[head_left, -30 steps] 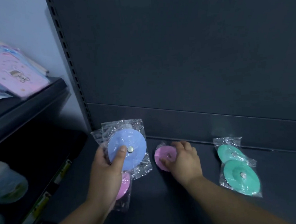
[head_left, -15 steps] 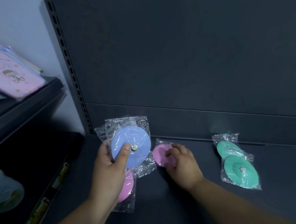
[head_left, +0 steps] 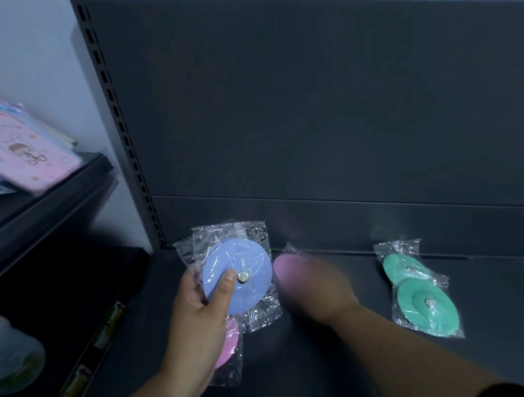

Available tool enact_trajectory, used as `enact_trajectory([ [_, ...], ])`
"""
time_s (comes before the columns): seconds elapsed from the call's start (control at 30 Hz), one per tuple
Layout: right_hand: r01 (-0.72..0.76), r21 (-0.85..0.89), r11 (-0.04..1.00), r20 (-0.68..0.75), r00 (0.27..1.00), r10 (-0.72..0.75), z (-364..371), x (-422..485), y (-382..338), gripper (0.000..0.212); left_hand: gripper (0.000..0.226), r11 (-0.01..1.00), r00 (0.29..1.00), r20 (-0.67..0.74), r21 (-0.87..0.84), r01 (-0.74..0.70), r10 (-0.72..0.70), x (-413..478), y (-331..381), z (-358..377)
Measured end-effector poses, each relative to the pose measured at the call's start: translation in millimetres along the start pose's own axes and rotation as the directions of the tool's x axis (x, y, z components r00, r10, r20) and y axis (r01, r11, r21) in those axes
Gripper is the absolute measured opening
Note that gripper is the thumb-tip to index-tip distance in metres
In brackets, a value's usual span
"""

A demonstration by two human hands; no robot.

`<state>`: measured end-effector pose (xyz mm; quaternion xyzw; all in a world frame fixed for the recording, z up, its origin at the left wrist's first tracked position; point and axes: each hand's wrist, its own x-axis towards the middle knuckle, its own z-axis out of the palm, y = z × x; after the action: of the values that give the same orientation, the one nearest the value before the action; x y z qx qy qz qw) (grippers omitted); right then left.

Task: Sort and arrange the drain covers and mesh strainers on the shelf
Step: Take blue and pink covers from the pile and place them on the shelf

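Sorting is looking partway, I am judging: my left hand (head_left: 200, 311) is gripping the bagged blue drain cover (head_left: 249, 261) over a pink one (head_left: 229, 346) above the shelf (head_left: 493, 290), two green covers (head_left: 426, 304) are lying grouped at right, and my blurred right hand (head_left: 316, 287) is hovering at a second pink cover (head_left: 282, 266), its grip unreadable.

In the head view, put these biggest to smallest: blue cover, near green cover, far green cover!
1. blue cover, but held up, maybe nearer the camera.
2. near green cover.
3. far green cover, partly covered.

Two bare forearms (head_left: 404, 343), left hand (head_left: 200, 311), right hand (head_left: 316, 287) motion-blurred, possibly a dark sleeve edge (head_left: 500, 394) near right elbow
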<state>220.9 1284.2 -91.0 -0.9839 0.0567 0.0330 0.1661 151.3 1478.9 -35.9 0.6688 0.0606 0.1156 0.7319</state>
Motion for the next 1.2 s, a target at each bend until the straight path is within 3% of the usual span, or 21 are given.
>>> enact_trajectory([
  [0.17, -0.004, -0.083, 0.997, -0.026, 1.000, 0.002, 0.8, 0.8, -5.5, 0.068, 0.022, 1.000, 1.000, 0.006, 0.003, 0.000, 0.000, -0.6, -3.2, 2.5],
  [0.3, 0.006, -0.020, 1.000, 0.022, 1.000, -0.006, -2.1, 7.8, -16.8, 0.057, 0.017, 1.000, 1.000, -0.002, -0.001, -0.004, 0.004, 1.8, -5.5, 1.4],
  [0.47, 0.108, 0.088, 0.990, -0.023, 0.994, -0.106, 6.9, 12.2, -23.2, 0.058, 0.015, 1.000, 1.000, -0.018, -0.020, 0.017, -0.017, 6.6, -5.7, -0.8],
  [0.6, 0.227, 0.060, 0.972, -0.008, 0.974, -0.227, 14.2, 17.7, -20.4, 0.057, 0.013, 1.000, 1.000, -0.022, -0.018, 0.006, -0.007, 12.7, -5.4, -2.3],
  [0.8, 0.160, 0.037, 0.986, -0.001, 0.987, -0.160, 17.4, 27.1, -15.1, 0.062, 0.013, 0.997, 0.999, -0.015, -0.072, 0.033, -0.034, 19.6, -5.7, -0.9],
  [0.93, 0.134, 0.095, 0.986, 0.115, 0.983, -0.145, 7.5, 33.4, -10.6, 0.070, 0.012, 0.985, 0.996, 0.023, -0.148, 0.091, -0.088, 22.2, -5.2, 5.2],
  [1.0, 0.159, 0.185, 0.970, 0.037, 0.985, -0.169, 0.9, 29.9, -10.2, 0.063, 0.015, 0.976, 0.992, 0.043, -0.179, 0.123, -0.117, 24.2, -7.1, 8.1],
  [1.07, 0.192, 0.367, 0.910, -0.187, 0.974, -0.130, -9.0, 17.8, -12.8, 0.039, 0.020, 0.970, 0.989, 0.061, -0.194, 0.147, -0.138, 26.4, -10.2, 12.6],
  [1.1, 0.193, 0.528, 0.827, -0.258, 0.964, -0.060, -15.9, 8.6, -16.8, 0.025, 0.023, 0.969, 0.987, 0.070, -0.191, 0.155, -0.144, 27.2, -11.3, 16.0],
  [1.17, 0.095, 0.878, 0.469, -0.124, 0.992, 0.031, -33.4, -13.0, -26.2, 0.017, 0.031, 0.970, 0.984, 0.103, -0.182, 0.162, -0.145, 26.5, -11.7, 27.8],
  [1.2, 0.022, 0.957, 0.289, -0.023, 1.000, -0.001, -36.3, -20.3, -27.9, 0.019, 0.035, 0.970, 0.982, 0.121, -0.179, 0.164, -0.144, 26.3, -12.2, 33.1],
])
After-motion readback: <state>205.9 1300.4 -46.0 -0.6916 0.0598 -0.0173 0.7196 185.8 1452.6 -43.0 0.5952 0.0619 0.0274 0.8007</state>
